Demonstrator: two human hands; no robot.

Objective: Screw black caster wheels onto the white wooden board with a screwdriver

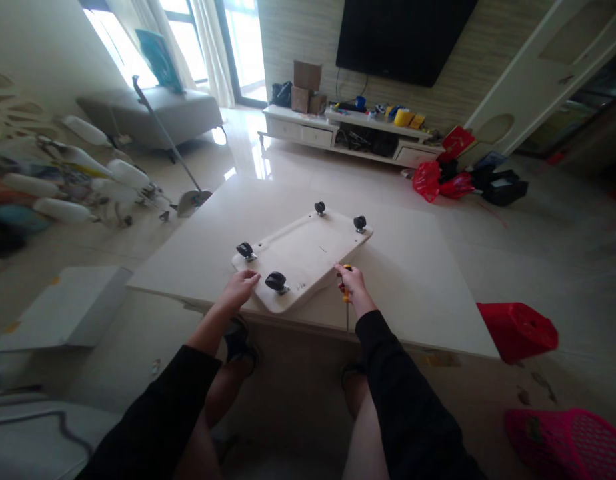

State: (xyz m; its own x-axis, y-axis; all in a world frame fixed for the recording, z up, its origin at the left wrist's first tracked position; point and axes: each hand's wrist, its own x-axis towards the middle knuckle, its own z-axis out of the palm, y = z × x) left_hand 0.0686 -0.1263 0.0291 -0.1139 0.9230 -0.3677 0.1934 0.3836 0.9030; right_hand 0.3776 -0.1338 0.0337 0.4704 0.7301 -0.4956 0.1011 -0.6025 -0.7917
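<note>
A white rectangular board (308, 247) with rounded corners lies on the table, its black caster wheels facing up near the corners. The near-left caster (275, 281) and the far-left one (245, 251) are closest to my left hand (239, 291), whose closed fingers grip the board's left edge. In my right hand (355, 285) is a screwdriver (347, 299) with a yellow handle, its shaft pointing down past the table's front edge. The fingertips of that hand touch or nearly touch the board's right edge. Two more casters (359, 223) stand at the far end.
The white table (413, 287) extends past both sides of the board. A red stool (521, 331) is off its right corner, with a pink basket (568, 443) below. A white box (68, 310) sits on the left, and a long-handled dustpan (193, 201) stands behind.
</note>
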